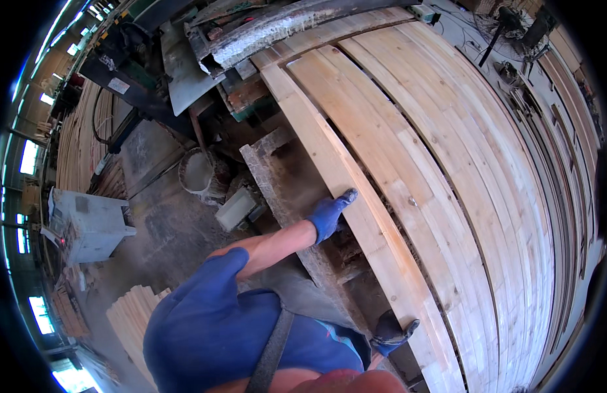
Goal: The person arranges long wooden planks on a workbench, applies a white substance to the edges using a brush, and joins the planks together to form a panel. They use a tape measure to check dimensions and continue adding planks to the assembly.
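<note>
My left hand (pixel 328 217), in a blue work glove with a darkened thumb tip, grips the outer edge of a long pale wooden board (pixel 377 239). Its thumb lies on top and the fingers are hidden below the edge. Farther down the same edge, my right hand (pixel 394 336) wears a similar dark-stained blue glove. That thumb also presses over the edge, with the other fingers mostly out of sight. The board lies alongside several long wooden panels (pixel 441 164), with dark narrow gaps between some of them.
A rough metal beam (pixel 277 33) and machinery stand at the far end. Beside the work are a crusted bucket (pixel 197 171), a pale block-like container (pixel 236 208) and a grey cabinet (pixel 94 226). Stacked boards (pixel 136 318) lie behind me; long strips (pixel 552 157) run along the right side.
</note>
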A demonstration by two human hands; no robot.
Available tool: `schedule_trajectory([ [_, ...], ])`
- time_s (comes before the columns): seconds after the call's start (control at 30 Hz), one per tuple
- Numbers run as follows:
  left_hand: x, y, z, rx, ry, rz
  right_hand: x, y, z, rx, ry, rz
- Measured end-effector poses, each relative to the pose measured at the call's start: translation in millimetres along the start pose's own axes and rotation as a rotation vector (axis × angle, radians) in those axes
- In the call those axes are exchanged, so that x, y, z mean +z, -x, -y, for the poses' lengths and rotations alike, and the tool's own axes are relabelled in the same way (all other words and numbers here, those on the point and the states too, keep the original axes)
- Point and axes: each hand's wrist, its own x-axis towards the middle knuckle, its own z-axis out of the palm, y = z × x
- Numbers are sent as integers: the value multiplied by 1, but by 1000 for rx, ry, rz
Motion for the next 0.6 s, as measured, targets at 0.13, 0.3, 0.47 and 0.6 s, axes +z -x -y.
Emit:
schedule_trajectory([
  [0.13, 27, -23, -3, 64, 0, 12, 4, -25, 10, -42, 14, -7],
  [0.3, 26, -33, -2, 82, -42, -29, -7, -31, 5, -121, 109, -42],
  [0.47, 34, -18, -18, 44, -116, -93, -24, -37, 3, -122, 169, -44],
  [0.6, 31, -26, -11, 90, -63, -55, -18, -33, 7, -23, 53, -18],
])
